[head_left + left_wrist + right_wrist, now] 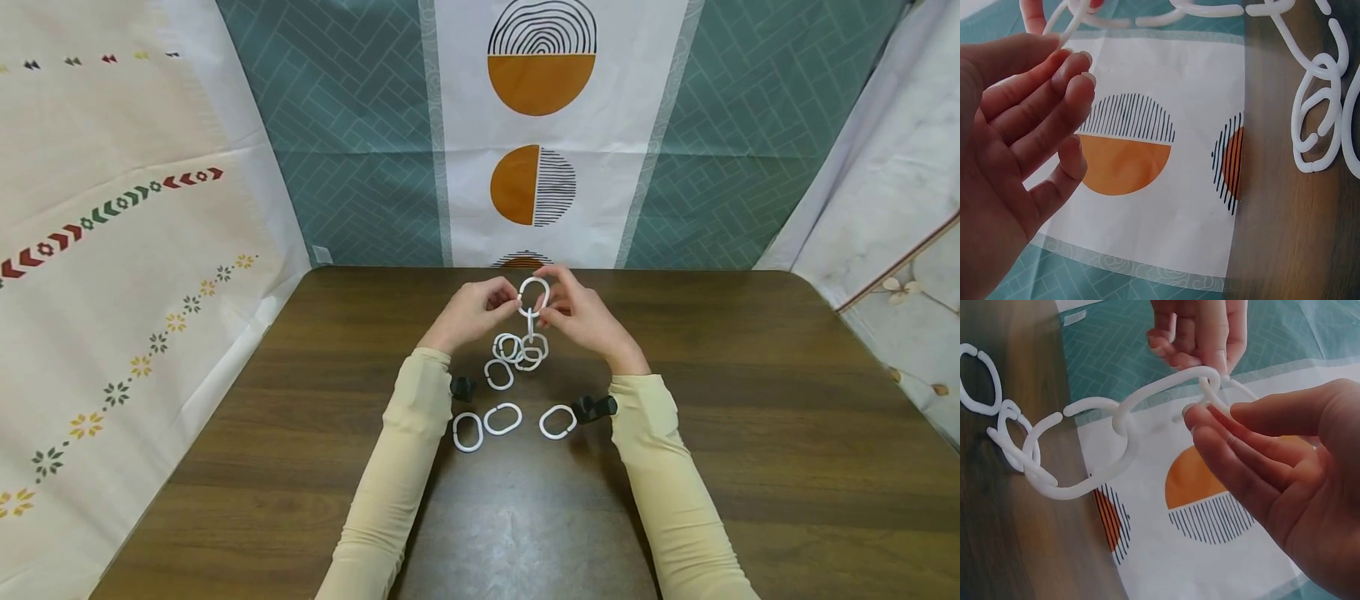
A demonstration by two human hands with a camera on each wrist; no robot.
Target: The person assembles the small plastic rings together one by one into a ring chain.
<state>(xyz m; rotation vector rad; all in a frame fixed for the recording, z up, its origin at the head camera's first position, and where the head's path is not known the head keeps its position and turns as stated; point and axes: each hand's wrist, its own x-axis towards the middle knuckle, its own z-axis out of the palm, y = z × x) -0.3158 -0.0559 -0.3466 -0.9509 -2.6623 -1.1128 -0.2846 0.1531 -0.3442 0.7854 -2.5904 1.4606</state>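
Both hands hold up the top ring (534, 279) of a chain of white plastic links. My left hand (476, 312) pinches the ring's left side between thumb and index finger; its other fingers are bent loosely in the left wrist view. My right hand (588, 321) pinches the same ring low on its right side with thumb and fingertips. A second link (530, 323) hangs from the ring. Below it, more joined links (544, 346) trail down onto the table. Split gaps show in the links, such as the open link (1075, 490) in the right wrist view.
On the wooden table (750, 417), several white links lie nearer me: an upright oval (455, 433), a slanted one (501, 434) and another (542, 423) near the right wrist's black camera (592, 408). A patterned cloth (345, 167) hangs behind the far edge.
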